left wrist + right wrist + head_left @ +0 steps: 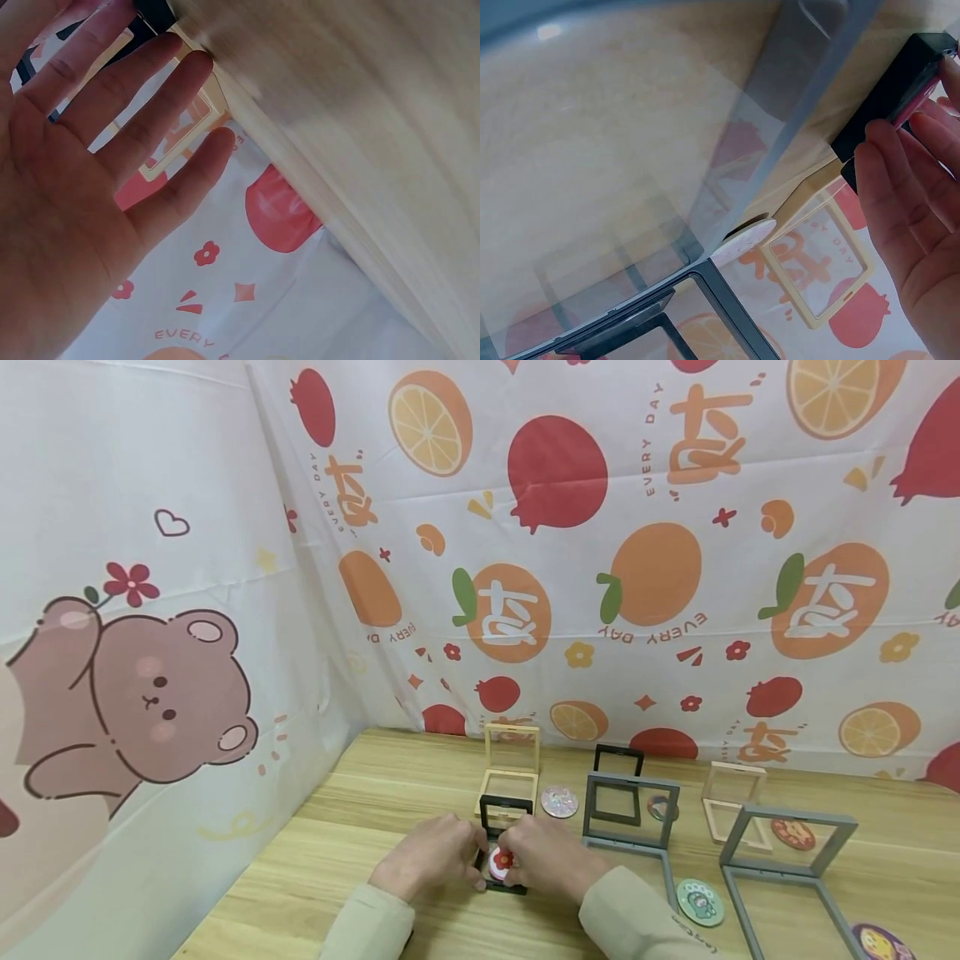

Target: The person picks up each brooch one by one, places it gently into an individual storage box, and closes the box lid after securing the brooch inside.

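A small black display frame [506, 887] lies unfolded on the table, its lid standing up at the back. Over its lower half, my right hand [551, 853] pinches a round white badge [501, 860] with a red flower. The badge's pink edge [916, 103] shows between the fingertips in the right wrist view, tilted against the black frame. My left hand [438, 852] holds the frame's left side with thumb and index finger. In the left wrist view the other fingers [161, 124] stretch out loosely; the thumb's contact is hidden there.
Behind the black frame stands an unfolded beige frame [512, 727], with a glittery round badge [559, 802] beside it. Two large grey frames [633, 781] [798, 817] stand to the right. A green badge [701, 902] lies between them. Printed cloth [570, 568] hangs behind the table.
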Available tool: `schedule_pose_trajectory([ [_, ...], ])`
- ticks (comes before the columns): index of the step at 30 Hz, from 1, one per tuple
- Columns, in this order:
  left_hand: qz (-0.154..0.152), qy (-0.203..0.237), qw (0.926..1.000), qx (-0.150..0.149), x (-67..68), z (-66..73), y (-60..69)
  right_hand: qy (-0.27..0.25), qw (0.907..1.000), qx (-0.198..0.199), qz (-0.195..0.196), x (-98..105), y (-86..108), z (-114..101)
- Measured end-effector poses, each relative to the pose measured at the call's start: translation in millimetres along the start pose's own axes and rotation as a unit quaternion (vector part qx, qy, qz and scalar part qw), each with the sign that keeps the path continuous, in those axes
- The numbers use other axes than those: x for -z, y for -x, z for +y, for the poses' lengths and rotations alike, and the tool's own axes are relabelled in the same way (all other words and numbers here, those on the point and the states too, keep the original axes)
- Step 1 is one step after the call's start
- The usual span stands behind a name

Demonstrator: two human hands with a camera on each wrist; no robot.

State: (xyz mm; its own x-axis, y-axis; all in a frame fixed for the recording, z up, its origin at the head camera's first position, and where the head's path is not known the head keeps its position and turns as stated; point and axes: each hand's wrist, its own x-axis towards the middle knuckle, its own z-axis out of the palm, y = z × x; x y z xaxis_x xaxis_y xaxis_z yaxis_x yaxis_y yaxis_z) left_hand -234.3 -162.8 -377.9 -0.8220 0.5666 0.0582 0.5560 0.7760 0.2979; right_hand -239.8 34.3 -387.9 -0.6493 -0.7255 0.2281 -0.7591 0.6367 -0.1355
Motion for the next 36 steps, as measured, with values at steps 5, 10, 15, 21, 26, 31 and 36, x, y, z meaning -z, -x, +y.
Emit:
schedule_pose_trajectory([
  [5,0.001,-0.006,1.0000,-0.003,0.0,0.2,0.1,-0.003,0.9999,0.011,0.004,1,-0.8,0],
  [10,0.000,0.001,1.0000,-0.002,-1.2,-1.7,4.3,0.001,0.9996,0.026,0.012,-2,-3.2,-4],
  [15,-0.001,-0.009,0.9999,-0.004,-1.3,0.2,5.7,-0.003,0.9992,0.038,0.012,-2,-2.2,-5],
  [21,-0.008,-0.021,0.9998,-0.001,1.5,5.1,1.9,-0.034,0.9985,0.040,0.014,3,1.7,-1],
  [26,-0.017,-0.026,0.9994,0.010,6.9,6.0,-1.9,-0.072,0.9969,0.025,0.021,11,6.3,5],
  [31,-0.020,0.006,0.9997,0.014,15.5,2.0,0.4,-0.082,0.9962,-0.005,0.029,14,12.6,11],
  [36,0.022,0.016,0.9991,0.031,20.5,-2.1,5.6,-0.078,0.9953,-0.047,0.031,14,16.7,13],
])
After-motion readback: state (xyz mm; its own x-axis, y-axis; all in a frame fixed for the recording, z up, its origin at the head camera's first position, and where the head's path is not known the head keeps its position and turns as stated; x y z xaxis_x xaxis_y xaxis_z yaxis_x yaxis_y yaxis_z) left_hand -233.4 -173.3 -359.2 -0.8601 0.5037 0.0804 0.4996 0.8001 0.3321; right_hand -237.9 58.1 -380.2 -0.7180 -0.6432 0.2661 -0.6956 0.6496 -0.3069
